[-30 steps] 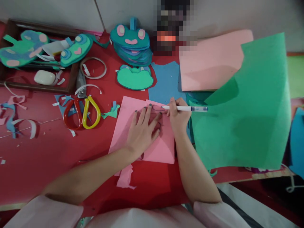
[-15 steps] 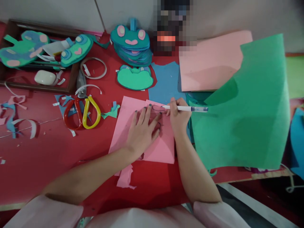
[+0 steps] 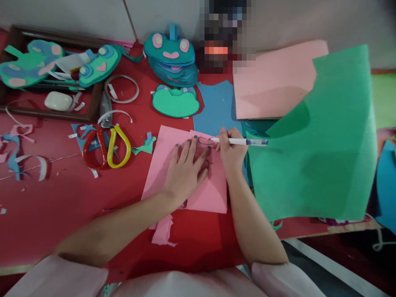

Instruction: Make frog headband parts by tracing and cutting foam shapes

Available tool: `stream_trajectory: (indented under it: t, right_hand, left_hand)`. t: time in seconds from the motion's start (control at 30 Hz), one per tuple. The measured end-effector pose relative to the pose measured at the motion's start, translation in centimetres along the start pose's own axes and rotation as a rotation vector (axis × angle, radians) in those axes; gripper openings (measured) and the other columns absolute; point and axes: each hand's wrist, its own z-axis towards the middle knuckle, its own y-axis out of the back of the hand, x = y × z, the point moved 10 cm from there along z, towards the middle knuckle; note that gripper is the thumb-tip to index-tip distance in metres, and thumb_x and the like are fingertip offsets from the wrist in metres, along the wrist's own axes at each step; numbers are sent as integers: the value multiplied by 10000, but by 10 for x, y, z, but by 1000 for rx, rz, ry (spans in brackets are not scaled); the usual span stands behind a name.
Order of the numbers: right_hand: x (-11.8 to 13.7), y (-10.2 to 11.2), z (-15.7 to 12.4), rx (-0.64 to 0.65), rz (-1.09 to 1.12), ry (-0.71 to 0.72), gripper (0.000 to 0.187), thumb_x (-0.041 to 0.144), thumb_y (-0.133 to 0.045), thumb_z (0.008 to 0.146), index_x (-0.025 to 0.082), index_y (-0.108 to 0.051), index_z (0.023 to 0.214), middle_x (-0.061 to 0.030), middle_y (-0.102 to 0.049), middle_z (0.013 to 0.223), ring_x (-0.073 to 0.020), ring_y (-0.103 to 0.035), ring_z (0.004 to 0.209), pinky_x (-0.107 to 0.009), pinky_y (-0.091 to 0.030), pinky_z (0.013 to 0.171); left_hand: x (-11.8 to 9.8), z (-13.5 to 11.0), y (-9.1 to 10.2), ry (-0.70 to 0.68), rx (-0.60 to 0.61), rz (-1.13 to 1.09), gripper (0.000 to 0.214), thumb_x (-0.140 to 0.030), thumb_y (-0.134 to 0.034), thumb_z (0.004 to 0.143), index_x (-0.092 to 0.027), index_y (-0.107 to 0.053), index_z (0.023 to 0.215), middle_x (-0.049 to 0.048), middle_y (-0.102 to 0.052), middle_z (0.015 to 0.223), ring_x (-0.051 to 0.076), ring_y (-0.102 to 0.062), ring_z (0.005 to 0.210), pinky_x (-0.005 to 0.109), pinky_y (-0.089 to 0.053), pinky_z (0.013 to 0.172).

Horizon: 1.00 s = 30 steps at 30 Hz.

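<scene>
My left hand (image 3: 185,171) lies flat with fingers spread on a pink sheet (image 3: 210,192) that looks like felt or craft foam. A white pen (image 3: 239,141) is gripped in my right hand (image 3: 233,150), its tip touching the upper part of the sheet. Dark curved outlines show on the pink surface by the tip and beside my left fingers. Pink offcuts (image 3: 162,233) stick out below the sheet's lower edge. Just behind the sheet rests a green frog-shaped cutout (image 3: 176,102).
Scissors (image 3: 107,146) with red and yellow handles lie left, near scraps. A wooden tray (image 3: 89,108) holds cutouts and a white case (image 3: 58,101). Frog faces (image 3: 170,53) are stacked at the back. Green (image 3: 337,156), blue (image 3: 215,103) and pale pink (image 3: 275,82) sheets spread rightward.
My right hand and the pen have shifted very slightly to the left along the drawn outline. My left hand stays in place on the sheet.
</scene>
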Motion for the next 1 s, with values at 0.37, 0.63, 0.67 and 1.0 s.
stream_trajectory:
  t: [0.37,0.63,0.67,1.0]
  right_hand:
    - [-2,4,0,-38,10,-21,365,313,-479,892,227,-366,556,73,-426,409,-99,-481,409,-245,-378,479]
    - [1,7,-2,-79,-102,10,345,309,-470,890,224,-386,567,70,-438,440,-99,-479,445,-247,-367,508]
    - [1,8,-2,-93,-111,6,341,302,-469,890,225,-385,569,70,-436,437,-100,-477,445,-247,-363,506]
    - [1,13,-4,-126,-93,6,348,306,-465,892,227,-370,566,68,-433,439,-102,-458,432,-254,-366,504]
  left_hand:
    - [0,0,0,-3,-13,9,506,-381,-299,970,-234,-370,1449,147,-254,1558,329,-252,1430,527,-229,1142]
    - [0,0,-1,-5,-4,17,505,-380,-304,970,-220,-383,1443,179,-231,1558,334,-263,1425,526,-235,1138]
    - [0,0,-1,-4,-5,20,505,-379,-305,969,-222,-382,1443,179,-237,1556,333,-265,1425,525,-237,1137]
    - [0,0,-1,-2,-1,30,508,-374,-311,967,-234,-361,1453,178,-254,1551,327,-267,1425,525,-239,1137]
